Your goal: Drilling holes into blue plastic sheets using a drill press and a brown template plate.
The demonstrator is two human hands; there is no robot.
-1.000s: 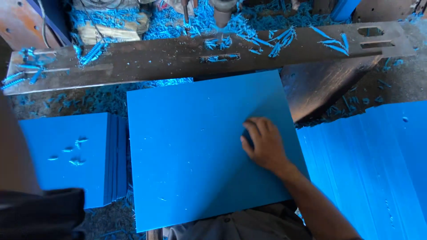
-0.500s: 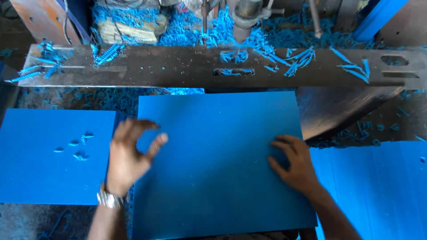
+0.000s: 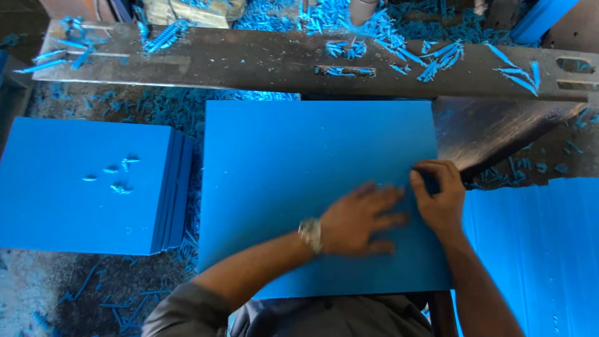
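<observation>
A large flat blue plastic sheet (image 3: pixel 293 168) lies in front of me on the work surface. My left hand (image 3: pixel 359 218), with a wristwatch, rests palm down on the sheet's right part, fingers spread and blurred by motion. My right hand (image 3: pixel 440 200) sits at the sheet's right edge, fingers curled over that edge and thumb on top, gripping it. Both hands are close together, almost touching.
A stack of blue sheets (image 3: pixel 87 184) with a few shavings on top lies to the left. More blue sheets (image 3: pixel 536 249) lie at the right. A grey metal bar (image 3: pixel 262 62) strewn with blue shavings crosses the back; a dark metal plate (image 3: pixel 493 131) sits behind the right hand.
My left hand has swept across the sheet from its left side to its right part, beside the right hand. The right hand has shifted slightly up along the right edge.
</observation>
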